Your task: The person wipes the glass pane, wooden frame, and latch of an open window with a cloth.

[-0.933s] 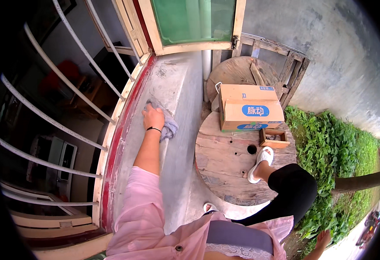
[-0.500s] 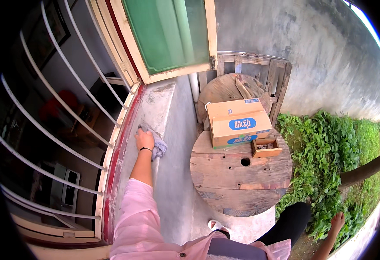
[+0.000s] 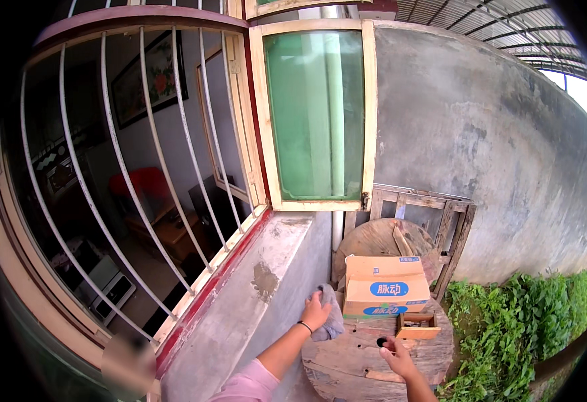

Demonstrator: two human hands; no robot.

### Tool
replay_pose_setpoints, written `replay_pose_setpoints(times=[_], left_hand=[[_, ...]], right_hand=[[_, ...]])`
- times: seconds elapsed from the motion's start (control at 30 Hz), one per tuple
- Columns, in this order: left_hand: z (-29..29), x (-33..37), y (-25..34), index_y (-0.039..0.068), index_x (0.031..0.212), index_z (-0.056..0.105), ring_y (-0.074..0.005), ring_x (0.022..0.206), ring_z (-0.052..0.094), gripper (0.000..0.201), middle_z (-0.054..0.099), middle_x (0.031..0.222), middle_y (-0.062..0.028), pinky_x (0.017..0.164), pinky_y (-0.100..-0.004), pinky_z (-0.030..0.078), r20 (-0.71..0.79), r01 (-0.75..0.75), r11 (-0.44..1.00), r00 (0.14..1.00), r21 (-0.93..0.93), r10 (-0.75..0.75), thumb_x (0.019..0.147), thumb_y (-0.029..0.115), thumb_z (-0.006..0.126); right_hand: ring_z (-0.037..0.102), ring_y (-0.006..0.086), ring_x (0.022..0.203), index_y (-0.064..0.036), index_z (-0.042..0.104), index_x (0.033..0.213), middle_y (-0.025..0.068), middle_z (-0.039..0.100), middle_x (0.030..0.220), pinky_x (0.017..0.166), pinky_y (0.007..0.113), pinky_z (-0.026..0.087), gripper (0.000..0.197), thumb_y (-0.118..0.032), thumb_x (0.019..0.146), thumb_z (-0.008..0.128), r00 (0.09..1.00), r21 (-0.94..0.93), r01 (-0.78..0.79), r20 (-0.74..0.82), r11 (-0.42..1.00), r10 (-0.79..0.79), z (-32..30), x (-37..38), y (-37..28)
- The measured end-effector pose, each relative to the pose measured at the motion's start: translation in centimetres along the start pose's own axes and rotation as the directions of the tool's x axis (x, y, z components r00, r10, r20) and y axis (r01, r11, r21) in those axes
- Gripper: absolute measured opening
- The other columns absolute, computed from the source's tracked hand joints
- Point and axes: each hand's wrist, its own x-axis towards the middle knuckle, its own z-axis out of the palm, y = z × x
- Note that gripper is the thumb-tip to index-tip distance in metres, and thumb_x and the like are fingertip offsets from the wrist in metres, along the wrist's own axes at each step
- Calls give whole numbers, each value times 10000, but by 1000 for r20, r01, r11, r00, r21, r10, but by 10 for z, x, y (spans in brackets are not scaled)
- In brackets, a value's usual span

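My left hand [image 3: 315, 313] is closed on a grey cloth [image 3: 334, 320], which bunches out past the fingers. It is off the concrete window sill [image 3: 240, 315], in front of the cardboard box [image 3: 367, 275]. A dark damp patch [image 3: 265, 281] marks the sill's top. Empty, with thumb and fingers apart and loosely bent, my right hand [image 3: 401, 360] hangs over the round wooden spool table [image 3: 347, 362], near its centre hole. Just beyond that hand, a small open wooden box [image 3: 419, 330] sits against the cardboard box.
A green-paned window sash [image 3: 317, 114] stands swung outward above the sill's far end. White metal bars [image 3: 149, 127] cover the window opening at left. Behind the table are a second spool [image 3: 367, 241] and a wooden pallet frame [image 3: 458, 228]. Green plants [image 3: 528, 321] grow at right.
My left hand has lifted the cloth off the sill and moved right. My right hand has come in over the table. The view has tilted up, and a damp patch now shows on the sill.
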Motion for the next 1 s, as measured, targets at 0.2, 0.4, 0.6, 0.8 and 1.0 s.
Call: replay_pose_setpoints(times=[0.2, 0.4, 0.6, 0.8, 1.0], left_hand=[[22, -154, 11, -12, 1335, 291, -367, 1193, 419, 748, 442, 1256, -259, 997, -423, 366, 177, -51, 999, 983, 12, 48, 774, 300, 675], [-76, -152, 0, 118, 1352, 322, -189, 902, 613, 610, 555, 1100, -89, 765, -293, 498, 702, 651, 591, 686, -476, -191, 836, 182, 641], [-131, -131, 12, 133, 1342, 349, -121, 665, 618, 557, 528, 952, -31, 571, -240, 497, 512, 539, 756, 798, -372, -317, 857, 159, 621], [-144, -81, -24, 92, 1292, 434, -227, 851, 602, 507, 533, 1061, -112, 731, -341, 492, 102, 187, 982, 977, 34, -190, 842, 213, 633], [-188, -62, -64, 84, 1303, 435, -359, 1249, 323, 610, 418, 1289, -212, 1010, -469, 285, -99, 250, 865, 968, 434, -230, 803, 363, 643]], right_hand=[[485, 228, 1164, -48, 305, 1392, 131, 459, 1302, 945, 386, 437, 700, -411, 870, 597, 812, 511, -364, 584, 779, -3, 94, 44, -9], [555, 278, 1119, -17, 395, 1323, 161, 545, 1236, 982, 420, 438, 540, -332, 909, 538, 623, 566, -731, 782, 381, 35, 131, 28, 4], [544, 333, 1128, 25, 431, 1287, 192, 545, 1241, 998, 484, 402, 502, -192, 842, 517, 653, 656, -727, 752, 202, -88, 153, 46, -33], [509, 368, 1140, 27, 432, 1278, 201, 538, 1235, 1001, 499, 379, 580, -174, 745, 539, 910, 924, -348, 374, 159, -180, 145, 99, -112], [562, 377, 1057, 6, 427, 1292, 203, 549, 1199, 836, 495, 496, 592, -331, 814, 519, 854, 868, -346, 449, 356, -263, 159, 235, -161]])
